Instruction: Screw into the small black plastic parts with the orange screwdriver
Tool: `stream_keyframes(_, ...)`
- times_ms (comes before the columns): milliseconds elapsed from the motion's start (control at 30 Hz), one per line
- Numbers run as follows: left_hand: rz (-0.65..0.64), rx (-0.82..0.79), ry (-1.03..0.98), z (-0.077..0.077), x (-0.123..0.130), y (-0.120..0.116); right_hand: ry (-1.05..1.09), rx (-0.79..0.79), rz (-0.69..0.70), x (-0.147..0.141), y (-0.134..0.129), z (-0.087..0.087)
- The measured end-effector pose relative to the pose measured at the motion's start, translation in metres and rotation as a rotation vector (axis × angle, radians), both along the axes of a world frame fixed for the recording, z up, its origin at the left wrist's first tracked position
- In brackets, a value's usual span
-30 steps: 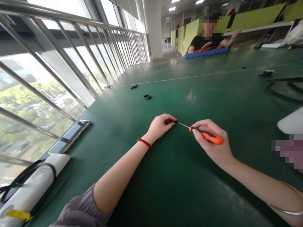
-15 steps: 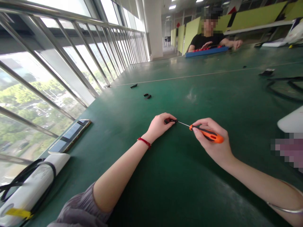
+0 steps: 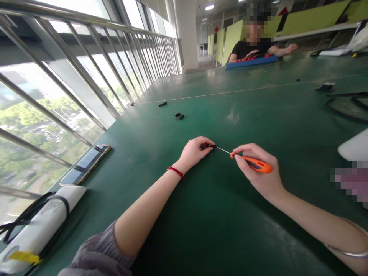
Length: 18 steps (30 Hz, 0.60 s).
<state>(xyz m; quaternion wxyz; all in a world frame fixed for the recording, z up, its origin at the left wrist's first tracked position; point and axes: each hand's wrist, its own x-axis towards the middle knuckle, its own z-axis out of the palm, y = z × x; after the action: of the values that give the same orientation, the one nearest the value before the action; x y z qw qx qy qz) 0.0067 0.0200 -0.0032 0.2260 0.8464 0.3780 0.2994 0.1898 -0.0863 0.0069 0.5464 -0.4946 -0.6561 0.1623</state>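
My left hand (image 3: 195,151) is closed on a small black part (image 3: 211,146), pinched between thumb and fingers just over the green table (image 3: 184,214). Most of that part is hidden by the fingers, and its exact kind is too small to tell. In my right hand (image 3: 263,174) is a screwdriver (image 3: 260,165) with an orange and black handle, held by thumb and fingers. Its thin metal shaft points left, and the tip meets the right end of the black part.
Small black pieces (image 3: 179,116) and another black piece (image 3: 163,104) lie farther back. At the left edge are a phone (image 3: 86,165) and a white power strip (image 3: 43,226) with black cable, beside a metal railing (image 3: 94,27). Across the table a person sits behind a blue tray (image 3: 251,62).
The screwdriver's handle has turned about its long axis in my right hand, showing a different pattern of orange and black. My left hand and the black part keep their place.
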Motion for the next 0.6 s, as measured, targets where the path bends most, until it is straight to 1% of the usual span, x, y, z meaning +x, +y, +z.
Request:
stream_keyframes(133, -0.004, 0.002, -0.009, -0.0016, -0.0007, 0.0001, 0.003, -0.013, -0.026, 0.0000, 0.0000, 0.0011)
stream_keyframes(233, 0.002, 0.000, -0.009, -0.0025, -0.0008, 0.0003, 0.028, 0.093, -0.077, 0.0000, 0.0025, -0.0003)
stream_keyframes(300, 0.006, -0.005, 0.000, -0.0021, -0.0008, 0.0000, 0.047, 0.147, -0.071, 0.0000, 0.0039, -0.0009)
stream_keyframes(367, 0.007, -0.006, 0.006, -0.0014, -0.0007, -0.0004, 0.051, 0.130, -0.028, 0.0000, 0.0039, -0.0004)
stream_keyframes(433, 0.006, -0.001, 0.008, -0.0010, -0.0007, -0.0007, 0.034, 0.069, 0.001, -0.0001, 0.0025, 0.0009)
stream_keyframes(533, 0.009, 0.005, 0.007, -0.0013, -0.0007, -0.0006, 0.004, 0.002, -0.012, -0.0003, -0.0001, 0.0023)
stream_keyframes(600, 0.011, 0.003, 0.008, -0.0019, -0.0005, -0.0002, -0.003, 0.008, -0.032, -0.0004, -0.0004, 0.0020)
